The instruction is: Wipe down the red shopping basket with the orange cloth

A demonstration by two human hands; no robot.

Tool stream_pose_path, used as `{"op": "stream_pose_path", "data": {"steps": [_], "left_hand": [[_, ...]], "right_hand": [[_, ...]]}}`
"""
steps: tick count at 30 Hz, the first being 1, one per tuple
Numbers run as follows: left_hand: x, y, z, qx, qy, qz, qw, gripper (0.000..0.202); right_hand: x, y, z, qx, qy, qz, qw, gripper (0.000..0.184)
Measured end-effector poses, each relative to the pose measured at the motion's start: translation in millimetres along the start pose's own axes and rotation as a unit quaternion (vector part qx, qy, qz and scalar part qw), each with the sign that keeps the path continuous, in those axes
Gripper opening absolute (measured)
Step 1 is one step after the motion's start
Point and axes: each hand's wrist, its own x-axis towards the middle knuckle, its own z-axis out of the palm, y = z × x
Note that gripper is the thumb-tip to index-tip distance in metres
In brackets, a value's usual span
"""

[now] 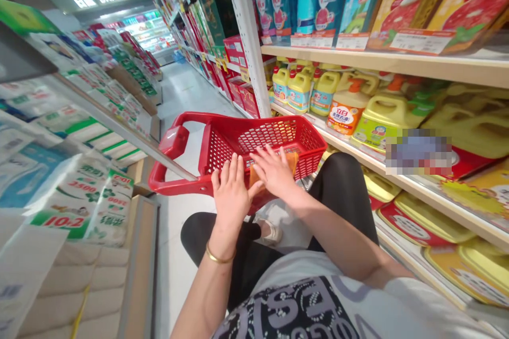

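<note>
A white T-shirt with a black printed panel fills the bottom of the view, with black trousers and a beige shoe beyond it. The left hand, a thin gold bangle at its wrist, lies open on the near side of a red plastic mesh shopping basket, fingers straight and slightly spread. The right hand is also open, fingers fanned and not clearly gripping anything, just above a flat orange item inside the basket. The item lies against the basket's far side, and its material is hard to tell. The basket's long red handle points left. To the right, pale wooden shelf edges carry yellow plastic jugs and blue bottles. Wrapped packs of tissue line the left-hand shelving, and a pale tiled aisle floor runs ahead.
</note>
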Motion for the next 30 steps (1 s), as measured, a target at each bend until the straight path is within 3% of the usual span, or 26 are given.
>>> {"op": "stream_pose_path", "data": {"steps": [5, 7, 10, 15, 17, 19, 21, 26, 28, 30], "left_hand": [[-1.1, 1.5, 3.6, -0.013, 0.003, -0.01, 1.0, 0.081], [-0.8, 1.7, 5.3, -0.014, 0.008, -0.015, 1.0, 0.081], [-0.2, 1.5, 6.0, -0.009, 0.006, -0.017, 1.0, 0.082], [0.0, 0.7, 2.6, 0.005, 0.0, -0.013, 1.0, 0.083], [0.4, 0.2, 1.3, 0.01, -0.002, -0.012, 1.0, 0.084], [0.5, 0.0, 0.8, 0.016, -0.004, -0.008, 1.0, 0.084], [0.2, 0.3, 1.4, 0.022, -0.005, -0.004, 1.0, 0.083], [-1.0, 1.8, 5.3, 0.019, 0.004, -0.011, 1.0, 0.085], [-0.8, 1.9, 6.4, 0.015, 0.011, -0.015, 1.0, 0.086], [-0.6, 1.6, 6.5, 0.012, 0.012, -0.017, 1.0, 0.087]], "right_hand": [[-19.0, 91.7, -27.5, -0.054, 0.051, 0.171, 0.983, 0.051], [-18.8, 112.8, -33.6, -0.059, 0.063, 0.242, 0.966, 0.054], [-13.0, 97.7, -27.5, -0.067, 0.066, 0.262, 0.961, 0.056], [-3.6, 1.2, 3.8, -0.02, 0.019, 0.031, 0.999, 0.053], [-0.2, -19.3, 8.9, 0.002, -0.002, -0.029, 1.0, 0.054], [-0.3, -14.3, 6.1, 0.01, -0.014, -0.044, 0.999, 0.054], [-5.6, 13.0, -3.0, -0.001, -0.01, -0.015, 1.0, 0.055], [-19.2, 97.0, -30.1, -0.059, 0.047, 0.16, 0.984, 0.056], [-17.6, 102.3, -31.4, -0.072, 0.056, 0.197, 0.976, 0.057], [-13.9, 83.7, -23.8, -0.073, 0.05, 0.184, 0.979, 0.056]]}}
